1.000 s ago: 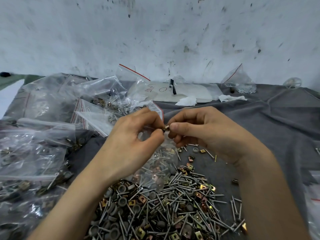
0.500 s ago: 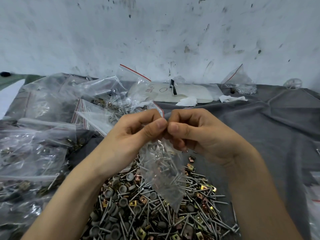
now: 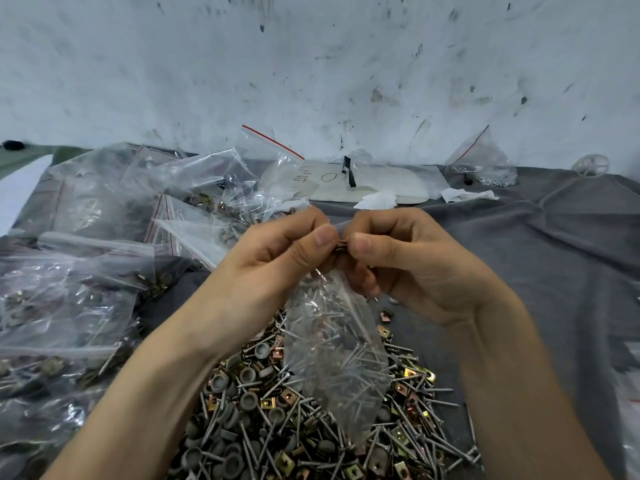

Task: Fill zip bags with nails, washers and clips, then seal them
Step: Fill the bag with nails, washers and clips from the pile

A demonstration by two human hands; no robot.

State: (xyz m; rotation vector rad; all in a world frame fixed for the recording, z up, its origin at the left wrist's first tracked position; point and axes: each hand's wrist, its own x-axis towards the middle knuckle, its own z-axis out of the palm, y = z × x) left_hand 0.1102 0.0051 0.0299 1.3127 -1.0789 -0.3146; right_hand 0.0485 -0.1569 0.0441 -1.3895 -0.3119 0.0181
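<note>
Bag (image 3: 337, 355) hanging below left hand (image 3: 277, 261), right hand (image 3: 405, 261)

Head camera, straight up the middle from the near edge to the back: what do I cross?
Loose pile of nails, washers and clips → zip bag hanging over it → left hand and right hand pinching its top → white pad → wall.

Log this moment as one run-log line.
left hand: pinches bag top | right hand: pinches bag top | clip: between thumbs at bag mouth | bag: hangs over pile, holds nails | seal: cannot tell
</note>
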